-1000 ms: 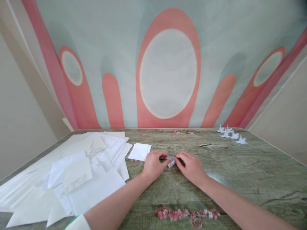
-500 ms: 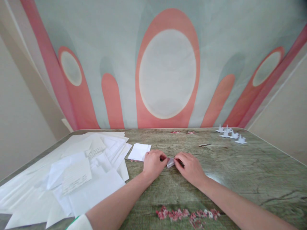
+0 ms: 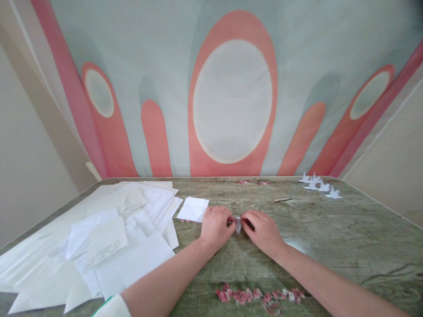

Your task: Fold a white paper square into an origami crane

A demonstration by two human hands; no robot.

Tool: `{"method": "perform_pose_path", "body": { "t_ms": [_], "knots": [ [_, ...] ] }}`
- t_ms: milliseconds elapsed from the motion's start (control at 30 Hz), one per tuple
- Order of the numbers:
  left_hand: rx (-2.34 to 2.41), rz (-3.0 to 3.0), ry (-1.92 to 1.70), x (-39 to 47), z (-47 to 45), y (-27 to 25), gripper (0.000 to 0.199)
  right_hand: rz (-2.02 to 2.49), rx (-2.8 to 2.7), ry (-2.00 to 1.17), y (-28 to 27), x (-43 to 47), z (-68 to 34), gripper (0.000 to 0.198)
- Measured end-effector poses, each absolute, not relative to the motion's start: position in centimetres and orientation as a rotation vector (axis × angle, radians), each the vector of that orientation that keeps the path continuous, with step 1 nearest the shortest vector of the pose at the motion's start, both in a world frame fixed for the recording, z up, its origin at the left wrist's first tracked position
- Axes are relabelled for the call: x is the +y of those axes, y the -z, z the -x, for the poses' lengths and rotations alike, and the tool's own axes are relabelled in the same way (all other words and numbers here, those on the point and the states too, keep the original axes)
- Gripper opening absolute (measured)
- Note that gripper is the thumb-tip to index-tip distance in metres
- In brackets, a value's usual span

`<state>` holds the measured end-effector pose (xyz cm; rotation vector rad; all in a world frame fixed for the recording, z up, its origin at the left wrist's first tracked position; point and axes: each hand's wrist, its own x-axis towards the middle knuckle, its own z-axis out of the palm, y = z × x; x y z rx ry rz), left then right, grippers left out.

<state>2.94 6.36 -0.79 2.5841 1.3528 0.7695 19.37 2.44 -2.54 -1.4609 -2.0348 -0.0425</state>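
Observation:
A small folded piece of white paper (image 3: 238, 226) is pinched between my two hands, just above or on the wood-patterned table (image 3: 264, 277). My left hand (image 3: 217, 224) grips its left side with thumb and fingertips. On its right side, my right hand (image 3: 261, 227) holds it with thumb and index finger. Its exact folds are partly hidden by my fingers. Just left of my left hand lies a small stack of white square paper (image 3: 192, 209).
Loose white sheets (image 3: 139, 259) overlap in a big pile on the left. Several folded paper cranes (image 3: 333, 193) stand at the far right. A printed backdrop (image 3: 175, 66) rises behind the table's far edge. Pink flower prints (image 3: 241, 295) mark the near tabletop.
My left hand has shifted slightly right, closer to my right hand. The folded paper between them looks narrower and more upright, pointing down toward me.

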Motion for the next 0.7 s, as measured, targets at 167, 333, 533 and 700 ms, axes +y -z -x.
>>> {"method": "perform_pose_path", "body": {
  "t_ms": [167, 333, 533, 700],
  "knots": [
    [1.231, -2.662, -0.775, 6.2, -2.8, 0.9, 0.010, 1.452, -2.007, 0.010, 2.6, 2.6, -19.5, 0.009],
    [1.208, -2.635, -0.744, 5.8, -2.6, 0.7, 0.014, 1.441, -1.994, 0.006, 2.7, 2.6, -19.6, 0.009],
    [1.175, -2.578, -0.731, 5.9, -2.4, 0.7, 0.013, 1.448, -1.997, 0.015, 2.7, 2.5, -19.6, 0.009],
    [1.054, -2.500, -0.710, 6.8, -2.1, 0.9, 0.012, 1.454, -2.009, 0.021, 2.7, 2.6, -19.5, 0.008]
  ]
}}
